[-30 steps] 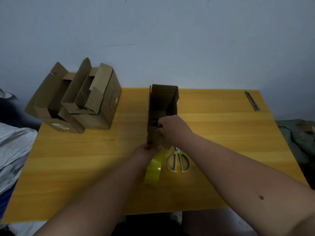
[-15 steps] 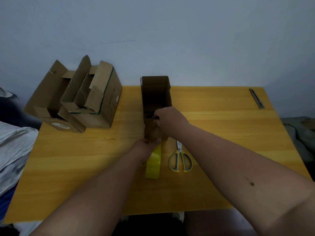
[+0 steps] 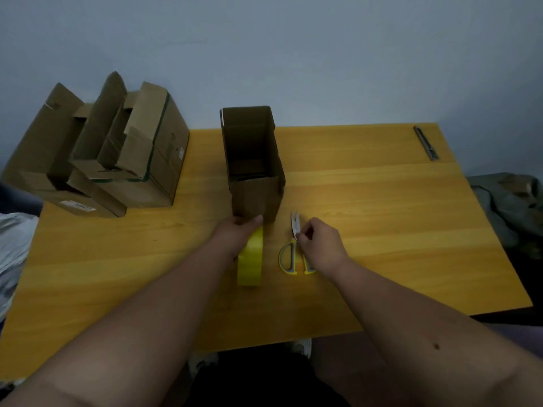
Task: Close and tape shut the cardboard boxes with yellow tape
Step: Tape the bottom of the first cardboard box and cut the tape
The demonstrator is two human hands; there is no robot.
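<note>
A tall, narrow cardboard box (image 3: 255, 198) stands upright mid-table with its top open. My left hand (image 3: 235, 234) is at the foot of the box's near face, thumb and fingertips against the cardboard, and holds the yellow tape roll (image 3: 250, 264), which stands on edge below it. To the right, my right hand (image 3: 321, 245) lies over the yellow-and-grey scissors (image 3: 286, 257). Its curled fingertips pinch them near the blade pivot and it hides one handle.
Two more open cardboard boxes (image 3: 141, 148) (image 3: 44, 145) with raised flaps lean together at the wooden table's (image 3: 382, 230) back left. A dark metal bar (image 3: 426, 142) lies at the back right corner. Crumpled cloth (image 3: 511, 201) sits beyond the right edge, silvery bags (image 3: 14, 245) beyond the left.
My right hand has left the box's upper near edge and come down onto the scissors. My left hand and the tape roll stay at the box's base.
</note>
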